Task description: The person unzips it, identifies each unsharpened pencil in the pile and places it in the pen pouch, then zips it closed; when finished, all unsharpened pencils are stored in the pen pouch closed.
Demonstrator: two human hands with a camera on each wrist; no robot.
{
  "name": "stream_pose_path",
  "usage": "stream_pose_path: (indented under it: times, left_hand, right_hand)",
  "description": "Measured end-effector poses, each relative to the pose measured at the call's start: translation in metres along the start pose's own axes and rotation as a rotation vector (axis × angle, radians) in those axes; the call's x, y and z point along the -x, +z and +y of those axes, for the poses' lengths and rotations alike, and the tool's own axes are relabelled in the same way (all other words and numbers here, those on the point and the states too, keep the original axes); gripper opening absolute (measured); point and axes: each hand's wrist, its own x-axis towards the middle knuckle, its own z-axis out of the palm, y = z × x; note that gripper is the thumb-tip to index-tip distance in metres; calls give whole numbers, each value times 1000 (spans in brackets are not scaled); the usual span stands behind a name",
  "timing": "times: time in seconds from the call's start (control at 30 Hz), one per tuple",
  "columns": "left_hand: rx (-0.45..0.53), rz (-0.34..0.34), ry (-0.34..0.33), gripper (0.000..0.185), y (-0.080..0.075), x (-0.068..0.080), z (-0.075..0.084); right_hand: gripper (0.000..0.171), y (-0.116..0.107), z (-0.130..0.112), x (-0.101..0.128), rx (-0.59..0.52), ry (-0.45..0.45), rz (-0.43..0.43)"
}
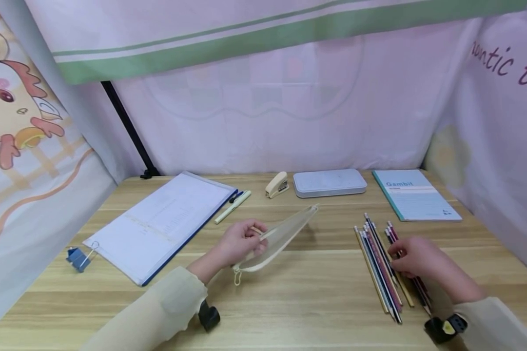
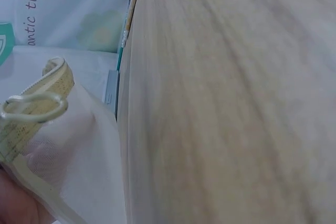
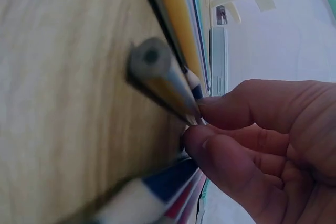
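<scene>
While your right hand (image 1: 417, 257) pinches one pencil from the pencils (image 1: 383, 265) lying in a row on the table (image 1: 289, 302), your left hand (image 1: 239, 242) grips the mesh pouch (image 1: 281, 236) mid-table, tilted up. Farther back: folder (image 1: 162, 222), pen (image 1: 232, 206), stapler (image 1: 277, 184), case (image 1: 330, 182), notebook (image 1: 414, 195).

A light wooden bench (image 1: 298, 297) with long pale grain lines fills the lower part of the head view. Pale pink fabric (image 1: 263, 122) hangs behind it as a back wall, softly lit from behind. Above hangs a white cloth with a green stripe (image 1: 289, 36). On the left, a sheet shows a cartoon chick (image 1: 13, 107); on the right, fabric carries dark red lettering (image 1: 504, 63). A black pole (image 1: 129, 129) slants down in the back left corner.
</scene>
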Motion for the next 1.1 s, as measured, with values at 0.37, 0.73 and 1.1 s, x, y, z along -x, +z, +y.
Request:
stream_pose_path:
  times: [0.37, 0.73, 1.1]
  left_hand:
    - [-9, -29, 47, 27, -1, 2, 0]
    - [-88, 41, -20, 28, 2, 4, 6]
    - [-234, 73, 51, 2, 6, 4, 6]
  right_hand:
    - [42, 4, -6, -1, -30, 37, -22]
    - [38, 3, -21, -7, 109, 43, -32]
    - [51, -5, 0, -3, -351, 45, 62]
